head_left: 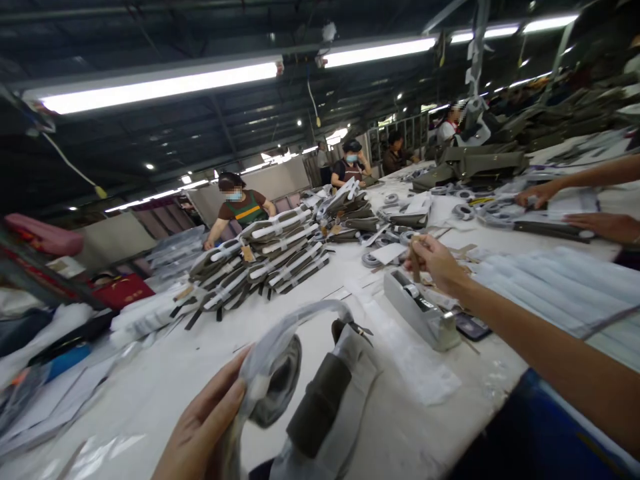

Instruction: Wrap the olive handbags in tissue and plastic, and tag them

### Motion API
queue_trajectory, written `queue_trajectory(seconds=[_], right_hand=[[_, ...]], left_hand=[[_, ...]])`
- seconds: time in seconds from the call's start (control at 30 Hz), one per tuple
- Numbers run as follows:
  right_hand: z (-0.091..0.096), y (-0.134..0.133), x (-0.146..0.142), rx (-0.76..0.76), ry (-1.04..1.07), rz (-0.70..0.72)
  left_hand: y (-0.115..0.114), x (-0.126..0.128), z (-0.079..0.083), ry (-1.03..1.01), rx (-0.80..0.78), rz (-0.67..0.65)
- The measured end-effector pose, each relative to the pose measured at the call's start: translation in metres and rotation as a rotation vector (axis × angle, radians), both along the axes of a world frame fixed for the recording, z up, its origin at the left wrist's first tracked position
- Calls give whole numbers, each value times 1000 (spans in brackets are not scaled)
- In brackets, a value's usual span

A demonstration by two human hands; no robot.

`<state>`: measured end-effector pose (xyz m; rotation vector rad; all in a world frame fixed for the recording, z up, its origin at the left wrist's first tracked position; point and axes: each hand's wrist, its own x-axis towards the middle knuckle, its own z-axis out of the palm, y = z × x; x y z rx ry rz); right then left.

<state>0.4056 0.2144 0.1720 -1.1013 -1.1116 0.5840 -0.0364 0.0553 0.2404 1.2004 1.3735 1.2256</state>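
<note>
My left hand (pixel 207 417) is closed on a plastic-wrapped strap (pixel 257 373), whose loop arches up and over to the right. A dark grey roll of strap shows inside that loop. Joined to it or lying against it, I cannot tell which, is an olive-brown handle piece (pixel 320 403) on grey wrapped material. Out to the right, my right hand (pixel 437 263) pinches a short piece of brown tape (pixel 415 259) above the front end of a grey tape dispenser (pixel 423 313). Crumpled clear plastic film (pixel 415 363) lies between the dispenser and the handle piece.
Stacked olive bags (pixel 280 247) with white-wrapped handles stand mid-table. Coiled straps (pixel 373 259) lie beyond the dispenser; a phone (pixel 473 327) lies beside it. White-wrapped bundles (pixel 560 280) cover the right side. A co-worker's hands (pixel 543 193) work there. Other people sit across the table.
</note>
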Motion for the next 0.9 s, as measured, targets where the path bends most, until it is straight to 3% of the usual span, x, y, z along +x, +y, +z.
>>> queue_trajectory(seconds=[0.07,0.2,0.33,0.7,0.9], right_hand=[[-3,-43,-40,-68,88,222],[-12,-119,-112,-213,69,597],[-11,-159,-162,-314,84,837],[-9,-170,-221,-231,6,617],[3,-168,-250,-184,206,576]], left_hand=[[-2,5,2,-85,-8,-56],[-1,6,-1,-139,52,-201],[-2,9,0,-113,93,-327],[-12,17,-2,104,312,-392],[-18,16,-1,287,439,-361]])
